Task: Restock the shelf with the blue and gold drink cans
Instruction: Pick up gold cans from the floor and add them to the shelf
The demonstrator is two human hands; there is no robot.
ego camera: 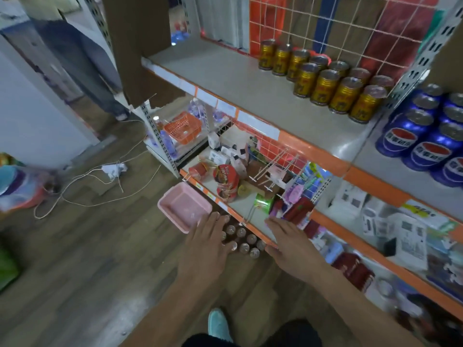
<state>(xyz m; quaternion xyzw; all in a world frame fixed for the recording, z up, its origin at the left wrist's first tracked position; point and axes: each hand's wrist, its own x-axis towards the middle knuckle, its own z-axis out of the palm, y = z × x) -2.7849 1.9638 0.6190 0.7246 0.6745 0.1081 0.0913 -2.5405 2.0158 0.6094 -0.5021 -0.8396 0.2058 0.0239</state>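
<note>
Down low, my left hand (208, 236) and right hand (288, 240) reach slack-fingered, holding nothing, over cans (244, 244) on the floor (100, 246) beside the shelf (225, 78). Pickup stage, I judge; next, grip 1 each.

Gold ribbed metal drink cans (327, 86): upright, two rows, 1 o'clock on the grey shelf board (225, 78). Blue cola cans (398, 141): upright, packed close, 3 o'clock. Silver-topped cans (241, 232): upright on the floor, 6 o'clock, body colour hidden.
</note>
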